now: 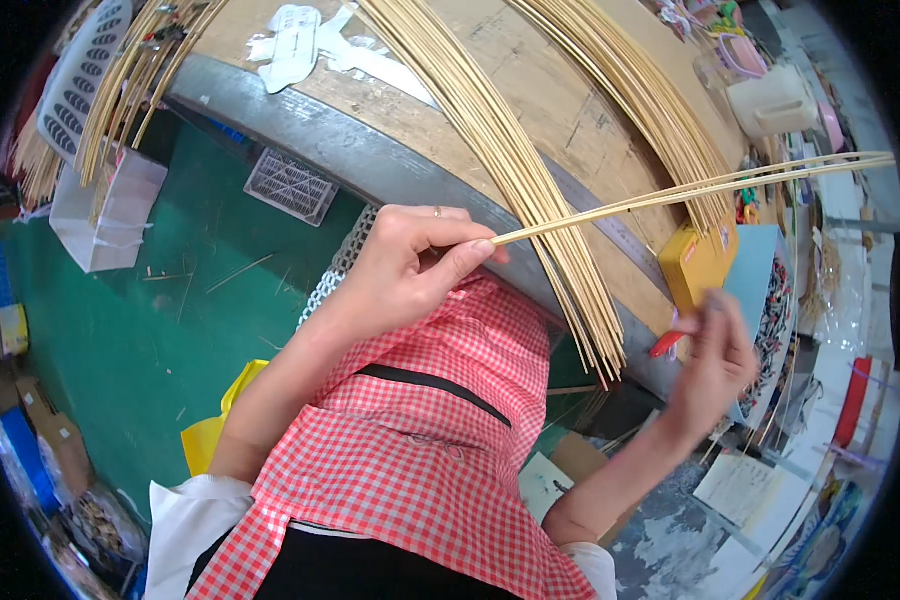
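My left hand (420, 262) is closed in a pinch on the ends of a few thin bamboo sticks (660, 198). They stretch to the right across the workbench, fanning slightly apart toward their far tips. Beneath them lies a long bundle of similar sticks (515, 150), its near ends jutting past the bench edge. My right hand (712, 355) is smeared by motion beside a yellow box (692, 262) at the bench's right end. A small red object (666, 342) shows by its fingertips; I cannot tell whether the hand holds it.
A second stick bundle (640, 90) lies farther back on the workbench (450, 60), with a metal ruler (610, 225) between bundles. White cut-out pieces (295, 45) lie at the far left. A blue-lined bin (770, 310) holds many small dark and red bits. A white mug (772, 102) stands back right.
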Available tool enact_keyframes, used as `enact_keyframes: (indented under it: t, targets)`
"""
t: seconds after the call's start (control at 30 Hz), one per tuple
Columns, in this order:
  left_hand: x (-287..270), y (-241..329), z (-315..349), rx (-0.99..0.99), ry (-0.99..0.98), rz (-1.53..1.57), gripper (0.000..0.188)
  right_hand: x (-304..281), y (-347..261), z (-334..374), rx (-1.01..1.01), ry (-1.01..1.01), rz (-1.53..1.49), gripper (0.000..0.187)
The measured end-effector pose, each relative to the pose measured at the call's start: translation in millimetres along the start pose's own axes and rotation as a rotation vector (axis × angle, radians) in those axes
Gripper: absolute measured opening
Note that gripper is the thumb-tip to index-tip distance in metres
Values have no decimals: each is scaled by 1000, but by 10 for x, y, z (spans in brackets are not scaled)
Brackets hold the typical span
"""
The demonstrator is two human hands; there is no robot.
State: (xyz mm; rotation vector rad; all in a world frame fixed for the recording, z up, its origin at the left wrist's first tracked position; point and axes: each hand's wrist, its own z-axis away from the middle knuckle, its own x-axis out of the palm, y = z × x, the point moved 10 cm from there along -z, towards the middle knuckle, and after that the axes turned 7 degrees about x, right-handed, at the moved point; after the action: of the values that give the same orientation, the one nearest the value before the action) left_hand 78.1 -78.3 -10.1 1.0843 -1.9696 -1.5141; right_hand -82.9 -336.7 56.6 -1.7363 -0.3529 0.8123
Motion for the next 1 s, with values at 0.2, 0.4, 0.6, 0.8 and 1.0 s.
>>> enact_keyframes:
  t: [0.2, 0.4, 0.6, 0.8, 1.0]
  targets:
    - [26, 60, -22, 41, -13, 8, 15, 1188, 52, 401, 134, -405, -428, 25]
    - [39, 20, -8, 28, -12, 14, 14, 1348, 75, 504, 385, -429, -887, 29]
    - [82, -8, 9, 24, -46, 20, 13, 1340, 93, 512, 247, -394, -478, 25]
    - [114, -4, 13, 34, -62, 46, 12, 1300, 70, 497, 156, -267, -398, 20]
    - [135, 28, 10, 47, -62, 43, 11, 1313, 60, 504, 156, -281, -422, 19]
